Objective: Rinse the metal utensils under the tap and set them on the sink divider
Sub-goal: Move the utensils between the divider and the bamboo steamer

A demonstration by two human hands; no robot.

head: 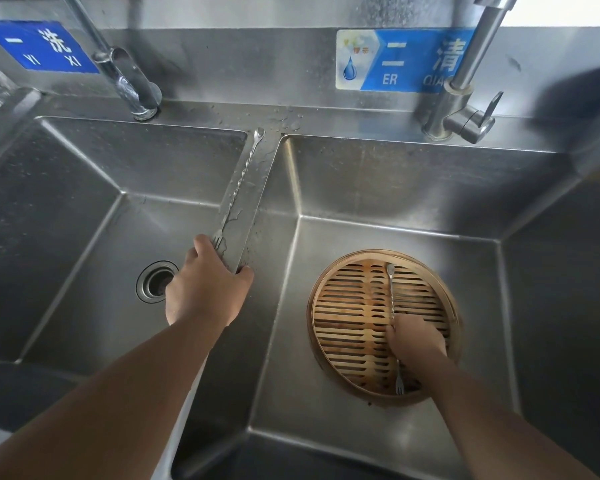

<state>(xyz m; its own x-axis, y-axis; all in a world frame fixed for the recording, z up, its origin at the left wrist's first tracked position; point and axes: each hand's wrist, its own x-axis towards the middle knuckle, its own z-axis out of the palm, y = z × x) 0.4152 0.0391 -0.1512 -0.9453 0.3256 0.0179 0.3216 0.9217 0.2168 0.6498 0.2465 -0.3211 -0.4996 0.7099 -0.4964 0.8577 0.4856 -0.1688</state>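
Observation:
A long twisted metal bar spoon (240, 183) with a fork end lies along the wet sink divider (253, 202), its spoon end toward the back wall. My left hand (205, 282) rests on the divider's near end, fingertips at the fork tines; whether it grips the spoon I cannot tell. A second metal spoon-fork (391, 292) lies over the round bamboo steamer tray (347, 323) in the right basin. My right hand (418, 337) is closed around its middle, with the fork end sticking out below the hand.
The left tap (125, 74) stands behind the left basin, whose drain (156, 281) lies near my left hand. The right tap (465, 109) stands behind the right basin. No water runs. Blue signs hang on the back wall.

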